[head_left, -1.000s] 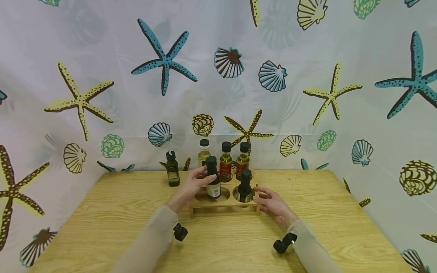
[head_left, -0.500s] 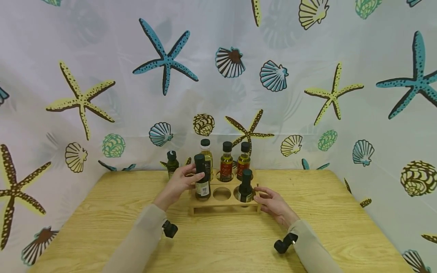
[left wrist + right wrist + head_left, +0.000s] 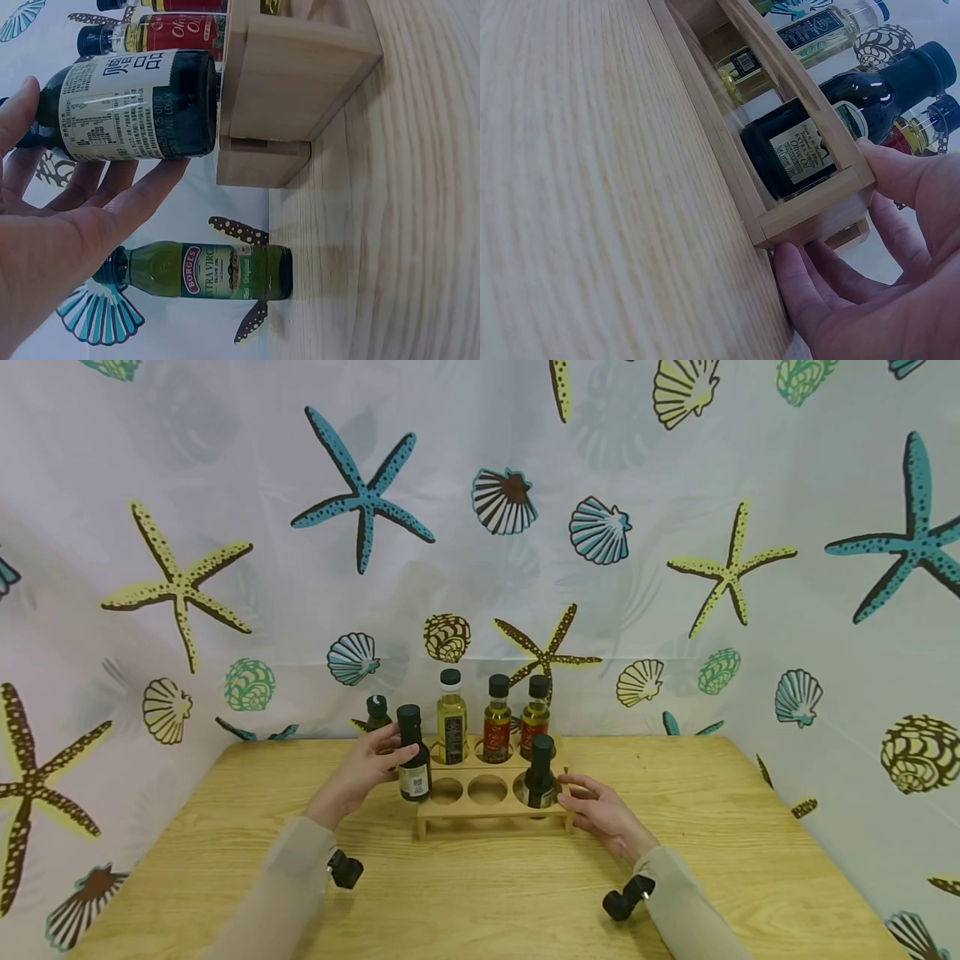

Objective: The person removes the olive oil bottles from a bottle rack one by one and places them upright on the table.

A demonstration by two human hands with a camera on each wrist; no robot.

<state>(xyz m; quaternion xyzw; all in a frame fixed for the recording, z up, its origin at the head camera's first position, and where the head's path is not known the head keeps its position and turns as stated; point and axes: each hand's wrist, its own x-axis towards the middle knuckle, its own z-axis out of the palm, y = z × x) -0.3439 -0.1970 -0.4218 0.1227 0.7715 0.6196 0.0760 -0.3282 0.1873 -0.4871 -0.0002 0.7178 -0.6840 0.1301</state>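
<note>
Dark btl point(image 3: 416, 781) w/ pale label was at 9 o'clock of the rack point(image 3: 480, 811) (12 = away from person), approx upright, base off the table, just beside the rack's L end; couldn't tell if it touched the wood. Looked like glass, so prob. stiff, fragile if knocked on the rack, and fairly heavy for its size if full; fill level not visible thru dark glass. Smooth sides, maybe slippery if oily. Best hold prob. shoulder/upper body, below cap, not cap alone.

L hand point(image 3: 358, 770) gripped it there, thumb and fingers wrapped round upper part. R hand point(image 3: 606, 817) was at rack's 3–4 o'clock, bent digits holding the end corner, prob. to steady it.

In rack: other dark btl point(image 3: 537, 777) in front-row hole, approx 3 o'clock; clear btl point(image 3: 452, 727) w/ white collar, back row, 11 o'clock; red-label btl point(image 3: 496, 737) at 12, its twin point(image 3: 534, 720) at 1.

Green btl point(image 3: 217, 271) stood on table point(image 3: 480, 893) at 10 o'clock, behind L hand. Starfish-print cloth point(image 3: 525, 585) hung beyond, at 12.
</note>
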